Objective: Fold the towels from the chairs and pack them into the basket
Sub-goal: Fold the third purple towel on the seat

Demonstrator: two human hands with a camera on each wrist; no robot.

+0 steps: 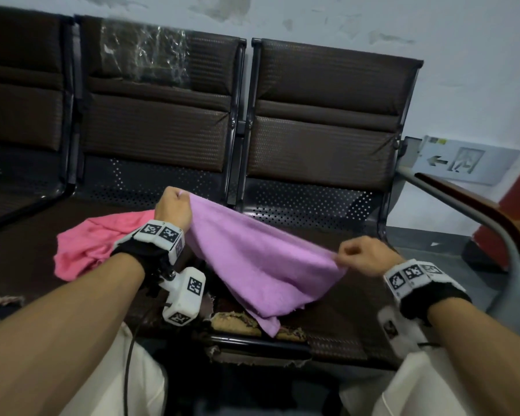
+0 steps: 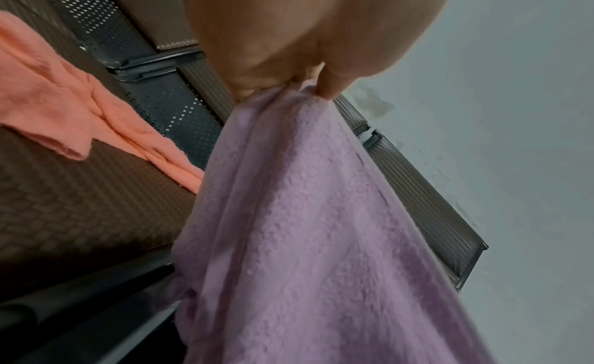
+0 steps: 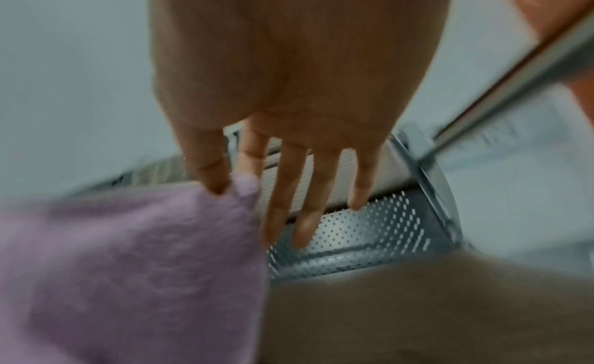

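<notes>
A lilac towel hangs stretched between my two hands above the brown chair seat. My left hand grips its upper left corner in a fist; the left wrist view shows that corner bunched in my left hand with the lilac towel draping down. My right hand pinches the opposite corner; in the blurred right wrist view thumb and forefinger of my right hand pinch the lilac towel while the other fingers stay straight. A pink towel lies crumpled on the seat to the left. No basket is in view.
A row of brown padded chairs with perforated metal backs stands against a white wall. The seat's front edge is torn, showing stuffing. A curved metal armrest with a wooden top rises at the right. The pink towel lies beside the lilac one.
</notes>
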